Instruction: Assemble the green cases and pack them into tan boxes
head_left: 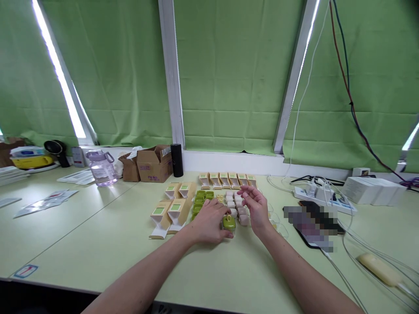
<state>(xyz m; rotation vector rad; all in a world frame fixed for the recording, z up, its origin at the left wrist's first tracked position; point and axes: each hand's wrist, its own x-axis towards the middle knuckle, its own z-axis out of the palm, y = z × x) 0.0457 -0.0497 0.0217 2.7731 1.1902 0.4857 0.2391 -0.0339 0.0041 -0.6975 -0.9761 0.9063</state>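
My left hand (209, 221) lies on the pale green table (98, 244), fingers curled round a small green case (229, 223) with a yellow loop on top. My right hand (254, 206) hovers just to its right with fingers loosely spread, holding nothing I can make out, above several small pale pink pieces (236, 204). More green cases (199, 201) sit in a cluster behind my left hand. A row of tan cardboard boxes with green labels (227, 179) stands behind them, and several more such boxes (172, 209) lie to the left.
Brown cartons (153, 163), a black cylinder (177, 160) and a clear purple-lidded bottle (102, 168) stand at the back left. A power strip (322, 198) with cables, white boxes (373, 190), a dark phone (310, 220) and a yellow object (379, 269) lie to the right.
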